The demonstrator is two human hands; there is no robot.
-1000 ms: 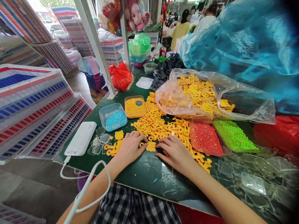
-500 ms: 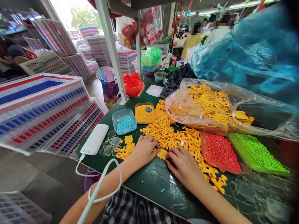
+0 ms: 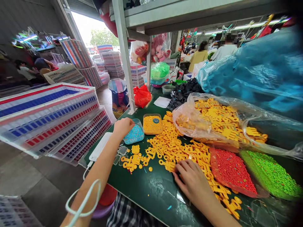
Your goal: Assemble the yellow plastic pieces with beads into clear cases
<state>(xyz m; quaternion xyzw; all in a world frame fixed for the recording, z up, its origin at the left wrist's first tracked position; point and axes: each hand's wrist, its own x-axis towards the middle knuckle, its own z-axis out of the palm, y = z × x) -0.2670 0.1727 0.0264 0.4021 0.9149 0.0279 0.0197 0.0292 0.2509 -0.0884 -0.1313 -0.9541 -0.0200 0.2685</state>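
Note:
My left hand (image 3: 123, 128) is over the near-left edge of a clear tub of blue beads (image 3: 134, 135), its fingers drawn together. Anything between its fingertips is too small or hidden to make out. My right hand (image 3: 191, 176) rests on the green tabletop with curled fingers, gripping the right end of a flat yellow plastic piece (image 3: 168, 165) shaped like a small hand with a ring. Behind it spreads a loose heap of the same yellow pieces (image 3: 170, 143). A smaller group of yellow pieces (image 3: 133, 161) lies to the left, below the blue beads.
A tub of orange-yellow beads (image 3: 151, 126) stands beside the blue one. Red beads (image 3: 233, 170) and green beads (image 3: 272, 173) lie at right. An open plastic bag (image 3: 189, 116) holds more yellow pieces. A white power bank (image 3: 100, 148) with a cable sits left, near stacked crates (image 3: 52, 116).
My left hand has left the yellow pieces by my right hand and moved left and away from me to the blue beads. My right hand stays at its yellow piece. The view has tilted up.

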